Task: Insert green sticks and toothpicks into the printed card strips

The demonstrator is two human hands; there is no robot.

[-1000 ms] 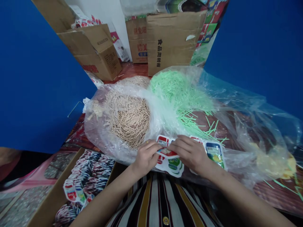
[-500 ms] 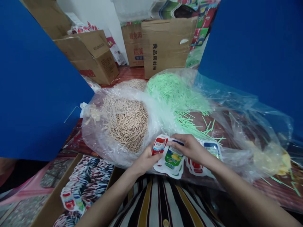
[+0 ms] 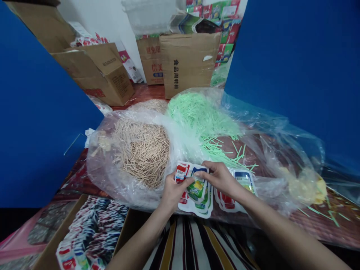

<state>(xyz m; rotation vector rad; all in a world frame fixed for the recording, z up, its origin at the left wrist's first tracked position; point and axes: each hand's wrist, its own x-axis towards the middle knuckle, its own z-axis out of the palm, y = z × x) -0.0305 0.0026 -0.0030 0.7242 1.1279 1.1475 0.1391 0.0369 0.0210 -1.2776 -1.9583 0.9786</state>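
Several printed packets, red and green with white edges, lie overlapped in a small stack (image 3: 201, 195) held between both hands. My left hand (image 3: 174, 189) grips the stack's left side, its thumb across the front. Fingers and thumb of my right hand (image 3: 218, 176) pinch the upper right edge. Beside my right wrist, more red and blue-topped packets (image 3: 244, 179) rest on the plastic, partly hidden by the forearm. Behind my hands are a clear bag of thin tan sticks (image 3: 150, 152) and a bag of pale green sticks (image 3: 197, 112), some spilled loose.
An open carton (image 3: 66, 234) at lower left holds rows of similar packets. Cardboard boxes (image 3: 188, 63) stand at the back, another box (image 3: 112, 78) at back left. Blue panels (image 3: 295, 63) flank both sides. Crumpled clear plastic and yellow pieces (image 3: 320, 189) lie at right.
The view has shifted, so the scene sits slightly left and lower. The packets in my hands are spread more, with more green-printed edges showing beneath the front one.
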